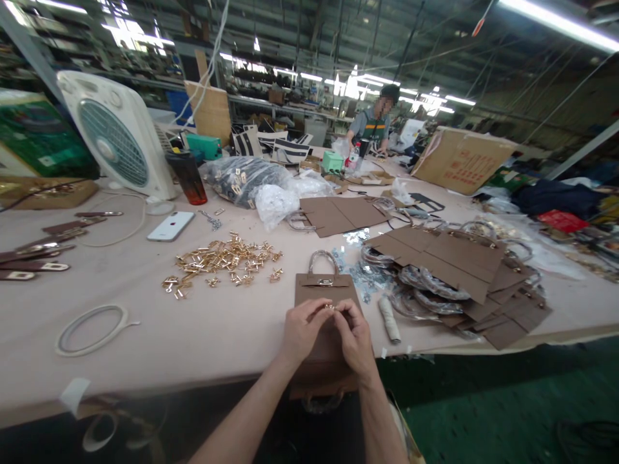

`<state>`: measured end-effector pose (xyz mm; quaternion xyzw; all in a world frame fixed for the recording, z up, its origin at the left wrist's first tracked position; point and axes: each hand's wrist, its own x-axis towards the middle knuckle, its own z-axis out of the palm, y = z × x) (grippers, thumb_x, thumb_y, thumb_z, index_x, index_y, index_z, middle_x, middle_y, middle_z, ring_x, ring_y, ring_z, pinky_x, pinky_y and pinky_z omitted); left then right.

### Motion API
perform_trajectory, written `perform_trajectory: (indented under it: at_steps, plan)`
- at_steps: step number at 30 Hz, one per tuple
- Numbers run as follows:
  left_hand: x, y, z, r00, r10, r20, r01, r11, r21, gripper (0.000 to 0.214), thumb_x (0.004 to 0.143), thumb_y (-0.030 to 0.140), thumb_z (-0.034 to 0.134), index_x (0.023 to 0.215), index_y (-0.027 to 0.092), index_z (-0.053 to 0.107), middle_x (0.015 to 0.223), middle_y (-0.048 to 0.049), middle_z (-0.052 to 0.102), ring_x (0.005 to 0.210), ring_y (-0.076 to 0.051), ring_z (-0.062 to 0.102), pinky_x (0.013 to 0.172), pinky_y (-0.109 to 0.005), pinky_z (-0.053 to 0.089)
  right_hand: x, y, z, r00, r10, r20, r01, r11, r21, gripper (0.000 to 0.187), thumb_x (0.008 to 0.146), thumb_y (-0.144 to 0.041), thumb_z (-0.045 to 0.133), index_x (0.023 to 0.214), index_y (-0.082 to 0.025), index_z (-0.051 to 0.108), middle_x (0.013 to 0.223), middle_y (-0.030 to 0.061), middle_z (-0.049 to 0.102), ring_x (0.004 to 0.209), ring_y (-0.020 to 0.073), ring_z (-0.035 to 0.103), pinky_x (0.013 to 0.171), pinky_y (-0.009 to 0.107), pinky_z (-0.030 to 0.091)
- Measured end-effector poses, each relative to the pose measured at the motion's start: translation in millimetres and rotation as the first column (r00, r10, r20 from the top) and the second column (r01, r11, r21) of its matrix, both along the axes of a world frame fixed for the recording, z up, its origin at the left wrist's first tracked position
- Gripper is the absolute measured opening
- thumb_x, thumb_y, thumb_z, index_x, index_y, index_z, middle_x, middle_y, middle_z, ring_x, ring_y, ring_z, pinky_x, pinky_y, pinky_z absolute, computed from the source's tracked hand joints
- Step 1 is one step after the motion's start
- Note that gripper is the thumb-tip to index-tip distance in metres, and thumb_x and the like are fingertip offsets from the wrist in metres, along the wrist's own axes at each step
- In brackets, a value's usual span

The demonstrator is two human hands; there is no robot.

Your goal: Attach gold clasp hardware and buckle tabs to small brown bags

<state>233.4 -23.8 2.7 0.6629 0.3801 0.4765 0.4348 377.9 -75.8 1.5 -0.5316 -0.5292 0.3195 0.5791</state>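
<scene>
With fingertips, probably for control, my left hand [304, 325] and right hand [356, 330] pinch a small gold fitting [329, 307] above the brown bag [309, 291], near side; gold pieces [232, 259] lie left, seemingly handy.

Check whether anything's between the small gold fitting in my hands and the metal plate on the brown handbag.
Nothing visible: your left hand and right hand hold the small gold fitting below the metal plate in this view, and only the brown handbag shows between.
</scene>
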Motion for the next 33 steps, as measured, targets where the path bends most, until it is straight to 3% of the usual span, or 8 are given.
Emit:
perform_trajectory:
  at_steps: [6,11,17,23,33]
  plan:
    - [-2.2,1.3,-0.6,0.998,-0.047,0.033,0.047,0.999,-0.015,0.019,0.097,0.037,0.069,0.104,0.023,0.080,0.099,-0.0028,0.080,0.090,-0.018,0.074,0.083,-0.027,0.056,-3.5,-2.1,0.8,0.995,-0.050,0.091,0.041,0.995,0.089,0.009,0.103,-0.031,0.056,0.099,-0.024,0.058,0.097,0.0017,0.057,0.092,0.0175,0.058,0.086,0.030,0.047]
    - [-2.4,1.1,2.8,0.986,-0.123,0.110,0.124,0.992,0.001,0.022,0.098,0.038,0.068,0.108,0.022,0.079,0.105,-0.0050,0.078,0.097,-0.019,0.073,0.090,-0.029,0.057,1.4,0.7,-2.0,0.993,-0.110,0.037,0.104,0.987,0.125,0.010,0.102,-0.031,0.059,0.104,-0.024,0.066,0.103,0.0042,0.063,0.099,0.0192,0.061,0.089,0.031,0.051]
    - [-2.6,2.4,1.2,0.983,-0.119,0.140,0.114,0.993,0.043,0.022,0.097,0.037,0.069,0.108,0.022,0.079,0.108,-0.0069,0.078,0.100,-0.020,0.072,0.093,-0.031,0.058,5.3,1.7,-6.0,0.995,-0.081,0.055,0.071,0.984,0.165,0.011,0.099,-0.029,0.065,0.103,-0.025,0.075,0.103,0.0062,0.071,0.100,0.0215,0.067,0.088,0.035,0.055]
    - [-3.4,1.4,3.6,0.985,-0.131,0.110,0.126,0.991,0.056,0.019,0.096,0.034,0.071,0.108,0.022,0.080,0.106,-0.0068,0.079,0.097,-0.019,0.073,0.090,-0.030,0.059,-1.7,-1.2,-6.5,0.968,-0.213,0.132,0.187,0.964,0.190,0.012,0.101,-0.029,0.060,0.099,-0.023,0.071,0.099,0.0054,0.071,0.096,0.0204,0.066,0.087,0.033,0.053]
    - [-1.0,-1.8,6.7,0.985,-0.150,0.090,0.127,0.967,0.222,0.020,0.096,0.030,0.071,0.112,0.023,0.080,0.106,-0.0072,0.079,0.097,-0.019,0.073,0.090,-0.030,0.060,-2.2,-0.4,-2.3,0.969,-0.219,0.111,0.210,0.974,0.082,0.023,0.103,-0.040,0.054,0.096,-0.022,0.065,0.094,0.0039,0.066,0.090,0.0199,0.062,0.082,0.030,0.051]
